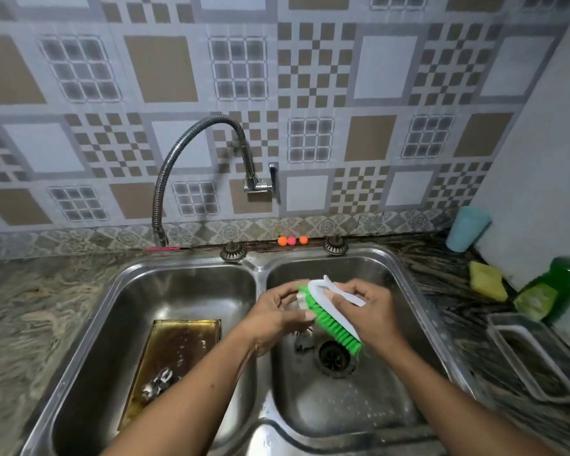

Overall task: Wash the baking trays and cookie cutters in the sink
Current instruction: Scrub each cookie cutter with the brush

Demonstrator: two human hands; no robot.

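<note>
Over the right basin of the steel double sink (260,268), my left hand (278,315) pinches a small metal cookie cutter (299,299), mostly hidden by my fingers. My right hand (372,312) grips the white handle of a scrubbing brush (334,315), whose green bristles press against the cutter. In the left basin a stained baking tray (181,348) leans lengthwise, with metal cookie cutters (157,383) lying on it. More metal cutters (301,342) lie on the right basin's floor beside the drain (333,357).
A flexible tap (191,153) arches from the wall, its spout over the left basin's back edge. On the right counter stand a green soap bottle (555,286), a yellow sponge (487,279), a blue cup (468,233) and a clear rectangular tray (537,360). Small orange and pink balls (292,240) sit behind the sink.
</note>
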